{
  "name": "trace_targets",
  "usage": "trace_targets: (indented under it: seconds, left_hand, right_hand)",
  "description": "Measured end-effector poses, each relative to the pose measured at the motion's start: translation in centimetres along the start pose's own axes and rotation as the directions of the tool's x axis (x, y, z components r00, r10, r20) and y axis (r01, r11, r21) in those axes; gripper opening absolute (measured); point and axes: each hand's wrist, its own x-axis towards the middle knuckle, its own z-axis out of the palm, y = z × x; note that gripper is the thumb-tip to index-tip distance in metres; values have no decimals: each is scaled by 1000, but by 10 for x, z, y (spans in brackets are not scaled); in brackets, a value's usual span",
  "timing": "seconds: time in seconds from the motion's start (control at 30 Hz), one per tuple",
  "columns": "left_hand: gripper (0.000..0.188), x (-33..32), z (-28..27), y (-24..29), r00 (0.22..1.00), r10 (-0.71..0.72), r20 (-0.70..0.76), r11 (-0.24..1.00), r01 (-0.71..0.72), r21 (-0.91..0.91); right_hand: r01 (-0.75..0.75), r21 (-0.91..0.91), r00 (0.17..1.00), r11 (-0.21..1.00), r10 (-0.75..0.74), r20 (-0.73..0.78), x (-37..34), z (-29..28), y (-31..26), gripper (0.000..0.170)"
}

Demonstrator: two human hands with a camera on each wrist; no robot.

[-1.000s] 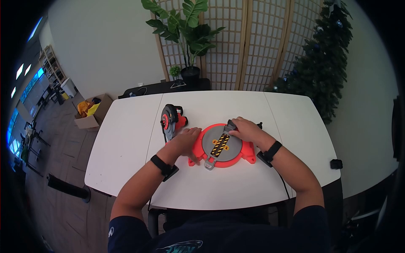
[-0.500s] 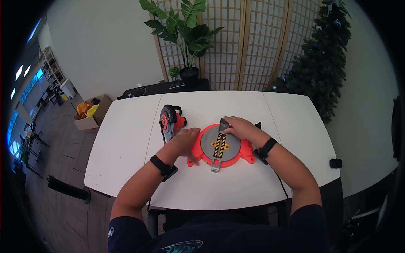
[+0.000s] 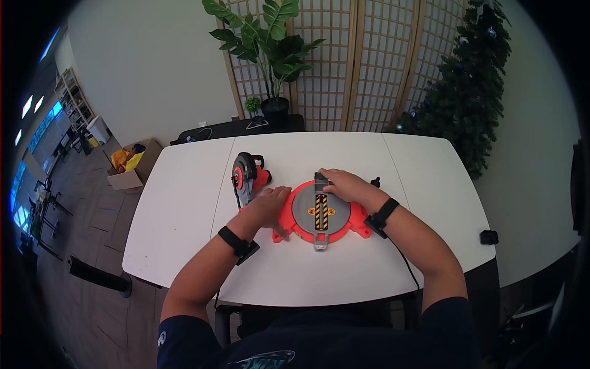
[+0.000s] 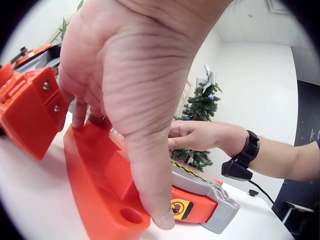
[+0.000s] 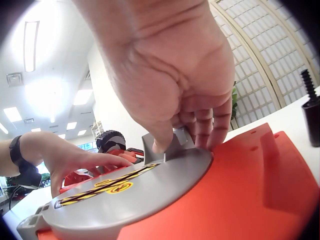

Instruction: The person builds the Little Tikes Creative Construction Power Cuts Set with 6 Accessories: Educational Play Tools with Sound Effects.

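Note:
On a white table lies a toy miter saw base (image 3: 359, 220), orange-red, with a round grey turntable (image 3: 303, 206) bearing a yellow-black striped strip. My left hand (image 3: 265, 210) grips the base's left side, thumb (image 4: 155, 195) over its front edge and fingers toward the back. With thumb and fingers, my right hand (image 3: 347, 186) pinches the upright grey bracket (image 5: 175, 145) at the turntable's back. A grey front tab (image 3: 320, 245) points toward me. Just beyond the left hand stands the toy saw head (image 3: 247, 173), black, grey and red.
A black threaded knob (image 5: 313, 112) stands behind the base's right side, and a small black item (image 3: 489, 238) lies at the table's right edge. Past the table are a potted plant (image 3: 275, 109), a lattice screen, a decorated tree (image 3: 458, 98) and a cardboard box (image 3: 130, 178).
My right hand has moved left with the bracket, turning the turntable. The striped strip went from slanted to nearly straight, and the front tab swung right. The left hand has stayed on the base.

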Motion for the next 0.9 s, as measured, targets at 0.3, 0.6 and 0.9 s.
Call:
trace_targets:
  seconds: [0.3, 0.6, 0.9]
  left_hand:
    - [139, 1, 3, 0, 999, 17, -31, 1000, -16, 26]
    - [139, -1, 1, 1, 1000, 2, -24, 1000, -2, -13]
    - [136, 0, 4, 1, 999, 0, -38, 1000, -1, -26]
  right_hand:
    - [18, 49, 1000, 999, -17, -8, 2, 6, 1, 49]
    - [62, -9, 998, 998, -62, -23, -2, 6, 4, 66]
    - [-123, 6, 958, 992, 117, 263, -38, -35, -29, 110]
